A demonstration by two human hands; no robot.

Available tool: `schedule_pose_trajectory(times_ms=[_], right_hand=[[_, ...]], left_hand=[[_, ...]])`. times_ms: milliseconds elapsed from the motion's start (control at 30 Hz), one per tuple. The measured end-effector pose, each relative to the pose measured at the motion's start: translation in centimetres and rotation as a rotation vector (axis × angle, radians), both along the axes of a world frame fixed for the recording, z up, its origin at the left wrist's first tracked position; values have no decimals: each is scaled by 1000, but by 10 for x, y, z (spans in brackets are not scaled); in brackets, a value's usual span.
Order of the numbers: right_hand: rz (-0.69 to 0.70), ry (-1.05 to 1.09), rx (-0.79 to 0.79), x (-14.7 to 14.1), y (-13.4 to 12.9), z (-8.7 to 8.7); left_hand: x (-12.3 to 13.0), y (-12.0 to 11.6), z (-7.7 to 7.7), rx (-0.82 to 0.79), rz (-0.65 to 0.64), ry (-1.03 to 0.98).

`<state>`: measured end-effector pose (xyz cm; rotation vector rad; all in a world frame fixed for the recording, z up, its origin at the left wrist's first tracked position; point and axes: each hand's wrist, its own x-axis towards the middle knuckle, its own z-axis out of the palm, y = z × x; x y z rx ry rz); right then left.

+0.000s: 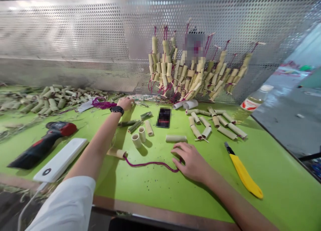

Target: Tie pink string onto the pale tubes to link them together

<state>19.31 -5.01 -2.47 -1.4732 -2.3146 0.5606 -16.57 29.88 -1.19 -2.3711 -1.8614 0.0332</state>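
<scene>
My left hand [126, 103], with a black watch at the wrist, reaches to the back of the green table. Its fingers are drawn together at the end of a pile of thin sticks [150, 98]; what they hold is too small to tell. My right hand [192, 160] rests on the table with curled fingers round the end of a purple cord [150, 163]. The cord runs left into a bamboo tube [117, 153] lying below my left forearm. Between my hands stand two short tubes [136, 141], with another [148, 128] lying beside them. A longer tube [176, 138] lies above my right hand.
Left are a drill [54, 134], a white power bank [61, 159], purple cord [104, 103] and piled tubes [50, 98]. Right are strung tubes [207, 132], a yellow knife [245, 175] and a bottle [252, 103]. Bamboo strings [164, 70] hang on the mesh panel [75, 40].
</scene>
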Motion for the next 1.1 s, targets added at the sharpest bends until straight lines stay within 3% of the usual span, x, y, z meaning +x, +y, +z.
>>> schedule_pose_trajectory(times_ms=[233, 333, 533, 667, 800, 967, 1100], right_hand=[[-32, 22, -40, 1, 1, -1], [-48, 28, -54, 0, 0, 3], [-52, 51, -38, 1, 0, -1], [-40, 37, -13, 4, 2, -2], [-24, 10, 0, 5, 4, 2], [-13, 21, 54, 8, 7, -1], [1, 48, 91, 11, 11, -5]], left_hand=[[9, 13, -3, 16, -98, 51], [11, 14, -5, 61, -197, 110], [28, 2, -11, 105, -386, 136], [40, -5, -7, 96, -465, 120], [37, -8, 7, 162, -397, 101], [23, -18, 34, 437, -223, -138], [10, -27, 65, 548, -81, -368]])
